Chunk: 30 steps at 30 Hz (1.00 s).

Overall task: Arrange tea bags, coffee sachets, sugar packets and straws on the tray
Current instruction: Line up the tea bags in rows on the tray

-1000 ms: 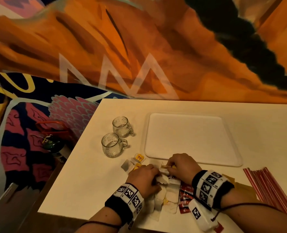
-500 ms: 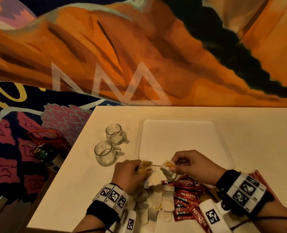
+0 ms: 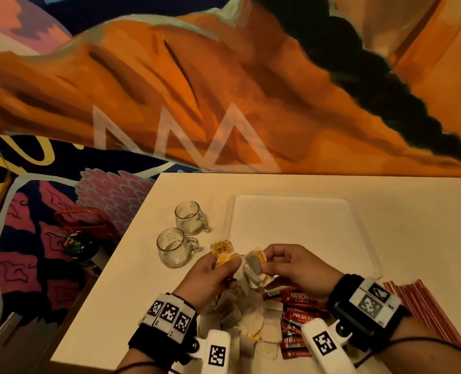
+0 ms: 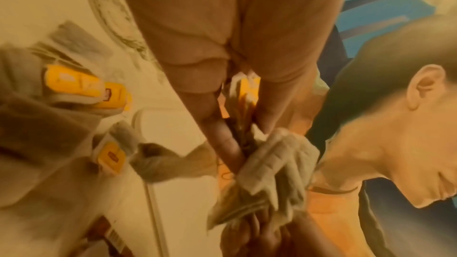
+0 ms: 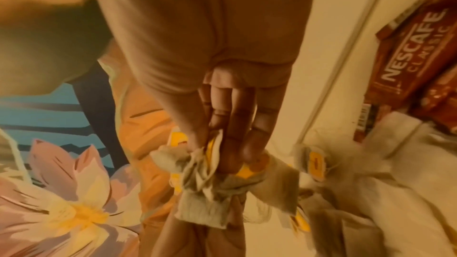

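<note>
Nearest the table edge: loose pile of tea bags with red coffee sachets just right of it, all unsorted, so probably the supply being worked from. Straws lie further right, mostly behind the right wrist, untouched. Can't pick out sugar packets for certain. Just above the pile both hands hold one clump of tea bags off the table: left hand has fingers and thumb curled around the yellow-tag end, right hand pinches the other side, fingertips closed on paper and tags. Right wrist view shows the bags bunched and strings crossing; my read is they're tangled and the two-handed grip is there to pull them apart or square them up before placing. Two glass mugs stand left, near the hands, clear of the tray. Tray sits just beyond the hands, nothing on it yet. Task barely started.
</note>
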Available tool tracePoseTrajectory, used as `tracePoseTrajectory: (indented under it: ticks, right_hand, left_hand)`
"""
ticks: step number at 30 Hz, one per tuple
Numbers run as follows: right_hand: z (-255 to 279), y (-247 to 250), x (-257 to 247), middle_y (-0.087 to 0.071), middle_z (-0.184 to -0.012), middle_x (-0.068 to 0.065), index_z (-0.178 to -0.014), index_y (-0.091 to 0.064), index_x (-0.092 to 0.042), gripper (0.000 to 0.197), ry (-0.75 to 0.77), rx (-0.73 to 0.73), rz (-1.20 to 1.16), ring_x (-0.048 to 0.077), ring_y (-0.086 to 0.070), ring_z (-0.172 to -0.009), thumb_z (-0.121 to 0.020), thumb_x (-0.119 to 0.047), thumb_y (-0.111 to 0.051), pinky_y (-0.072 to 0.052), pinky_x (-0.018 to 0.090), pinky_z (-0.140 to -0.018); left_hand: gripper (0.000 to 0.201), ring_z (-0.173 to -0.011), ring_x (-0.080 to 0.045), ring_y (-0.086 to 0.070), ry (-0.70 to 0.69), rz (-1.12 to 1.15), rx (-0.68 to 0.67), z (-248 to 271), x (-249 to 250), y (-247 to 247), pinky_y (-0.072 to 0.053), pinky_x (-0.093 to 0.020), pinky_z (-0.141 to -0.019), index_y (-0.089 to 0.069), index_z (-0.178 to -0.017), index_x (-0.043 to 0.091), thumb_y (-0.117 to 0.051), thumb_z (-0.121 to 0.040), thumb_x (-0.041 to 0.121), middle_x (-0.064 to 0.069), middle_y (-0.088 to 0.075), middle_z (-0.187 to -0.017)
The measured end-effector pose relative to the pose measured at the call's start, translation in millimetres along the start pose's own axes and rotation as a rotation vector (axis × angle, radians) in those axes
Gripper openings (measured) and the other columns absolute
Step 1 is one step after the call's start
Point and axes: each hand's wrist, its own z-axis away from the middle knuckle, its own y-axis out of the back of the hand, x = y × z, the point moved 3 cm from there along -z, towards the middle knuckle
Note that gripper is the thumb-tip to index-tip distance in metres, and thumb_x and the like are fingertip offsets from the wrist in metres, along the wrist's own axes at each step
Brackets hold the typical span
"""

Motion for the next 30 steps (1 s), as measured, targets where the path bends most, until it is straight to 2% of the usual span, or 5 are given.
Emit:
tracePoseTrajectory:
  ticks: [7, 13, 20, 26, 30]
  right_hand:
    - [-2, 0, 22, -0.069, -0.076, 0.01, -0.09, -0.062, -0.001, 0.003, -0.088, 0.093, 0.026, 0.017, -0.067, -0.067, -0.088, 0.0, -0.062, -0.057, 0.027, -0.059]
    - [-1, 6, 19, -0.067, -0.084, 0.011, -0.089, -0.066, -0.004, 0.002, -0.089, 0.081, 0.016, 0.018, -0.065, -0.073, -0.088, -0.002, -0.064, -0.059, 0.03, -0.066]
    - [-11, 0, 18, -0.065, -0.082, 0.012, -0.085, -0.062, -0.005, 0.005, -0.099, 0.148, -0.008, 0.018, -0.066, -0.069, -0.088, -0.001, -0.064, -0.058, 0.029, -0.06]
    - [-11, 0, 10, -0.063, -0.087, 0.012, -0.089, -0.061, -0.006, 0.011, -0.04, 0.174, 0.122, 0.018, -0.063, -0.071, -0.089, -0.015, -0.066, -0.056, 0.029, -0.062]
    - [-5, 11, -5, -0.063, -0.089, 0.005, -0.088, -0.063, -0.008, 0.012, 0.077, 0.285, 0.319, 0.013, -0.063, -0.07, -0.09, -0.02, -0.065, -0.051, 0.027, -0.062]
  left_hand:
    - [0.015, -0.057, -0.012, -0.063, 0.053, -0.046, 0.096, 1, -11, 0, -0.049, -0.021, -0.046, -0.058, -0.108, 0.002, -0.052, -0.094, 0.004, -0.015, -0.063, -0.087]
    - [0.016, -0.077, -0.029, -0.067, 0.036, -0.072, 0.08, 0, -10, 0, -0.059, -0.038, -0.066, -0.062, -0.106, 0.011, -0.052, -0.095, 0.006, -0.016, -0.066, -0.097]
    - [0.044, -0.1, -0.034, -0.065, 0.237, 0.169, -0.07, -2, -15, -19, -0.059, -0.038, -0.064, -0.059, -0.12, 0.004, -0.065, -0.081, 0.024, -0.022, -0.063, -0.119]
    - [0.043, -0.075, -0.025, -0.066, 0.05, 0.053, -0.07, -2, -22, -22, -0.055, -0.028, -0.056, -0.059, -0.116, 0.0, -0.07, -0.075, -0.009, -0.018, -0.068, -0.092]
    - [0.034, -0.058, -0.023, -0.061, 0.07, 0.09, -0.016, -5, -23, -20, -0.053, -0.026, -0.05, -0.058, -0.108, -0.008, -0.068, -0.076, -0.01, -0.018, -0.063, -0.072]
